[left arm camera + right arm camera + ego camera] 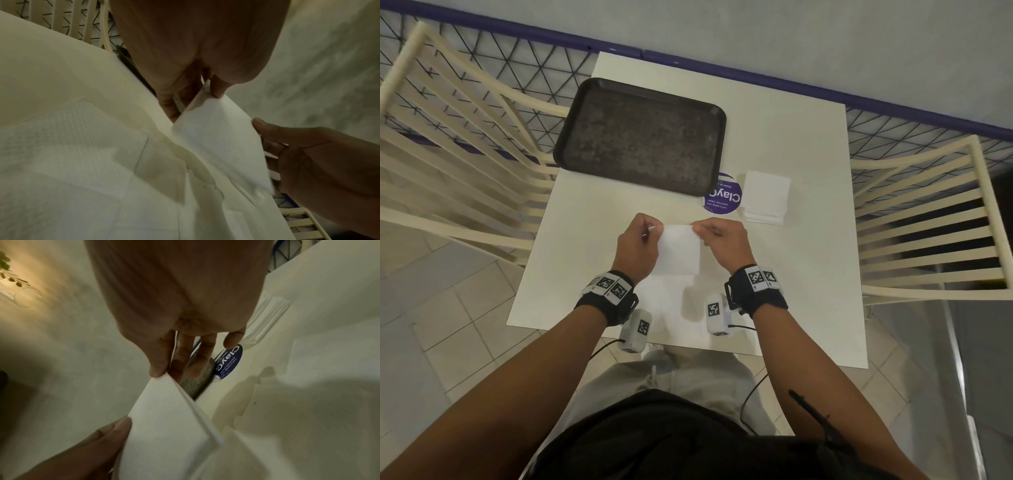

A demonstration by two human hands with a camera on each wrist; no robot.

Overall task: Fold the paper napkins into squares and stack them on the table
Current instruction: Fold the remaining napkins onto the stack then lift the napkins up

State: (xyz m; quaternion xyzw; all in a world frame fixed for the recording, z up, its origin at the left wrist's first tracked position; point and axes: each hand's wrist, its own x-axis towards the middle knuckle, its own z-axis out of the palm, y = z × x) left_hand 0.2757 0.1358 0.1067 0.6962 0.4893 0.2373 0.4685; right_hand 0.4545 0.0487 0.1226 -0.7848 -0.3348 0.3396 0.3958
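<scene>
A white paper napkin hangs folded above the middle of the white table. My left hand pinches its top left corner and my right hand pinches its top right corner. In the left wrist view the napkin stretches between my left thumb and fingers and my right hand. The right wrist view shows the napkin edge-on, pinched under my right thumb. A stack of folded napkins lies to the right. Flat unfolded napkins lie on the table beneath my hands.
A dark empty tray sits at the far left of the table. A round purple sticker lies between tray and stack. Cream slatted chairs stand on both sides, and a wire fence runs behind.
</scene>
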